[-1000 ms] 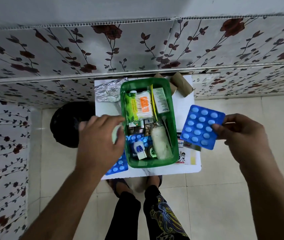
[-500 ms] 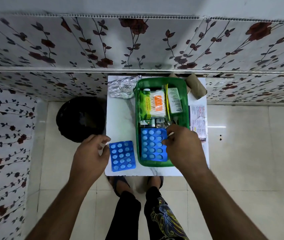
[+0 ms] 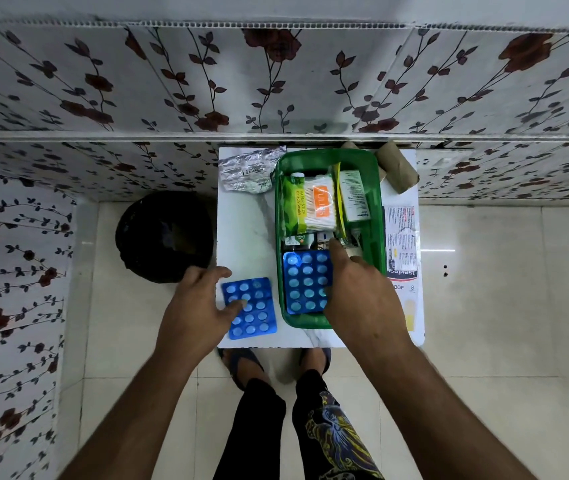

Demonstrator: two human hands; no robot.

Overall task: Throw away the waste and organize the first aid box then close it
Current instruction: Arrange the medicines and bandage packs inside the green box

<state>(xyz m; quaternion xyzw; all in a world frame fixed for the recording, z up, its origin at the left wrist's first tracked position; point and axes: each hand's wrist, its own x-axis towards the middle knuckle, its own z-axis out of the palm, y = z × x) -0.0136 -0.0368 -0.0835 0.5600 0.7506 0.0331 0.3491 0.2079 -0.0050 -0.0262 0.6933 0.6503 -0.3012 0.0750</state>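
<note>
A green first aid box [image 3: 328, 157] stands open on a small white table [image 3: 245, 230]. Inside lie a cotton swab pack [image 3: 312, 206], a white carton [image 3: 354, 195] and a blue pill strip [image 3: 305, 282] at the near end. My right hand [image 3: 359, 299] rests over the box's near right part, fingers spread, touching that strip's edge. A second blue pill strip [image 3: 250, 308] lies on the table left of the box. My left hand [image 3: 196, 308] is on its left edge, fingers spread, thumb on the strip.
A black waste bin [image 3: 165, 235] stands on the floor left of the table. Crumpled foil [image 3: 246, 169] lies at the table's far left. Brown paper rolls [image 3: 397, 166] lie at the far right, and a plaster packet and leaflet [image 3: 401, 244] right of the box. Flowered wall behind.
My right hand carried the blue strip from the right into the box, laid it at the near end and let go. My left hand moved onto the second strip on the table.
</note>
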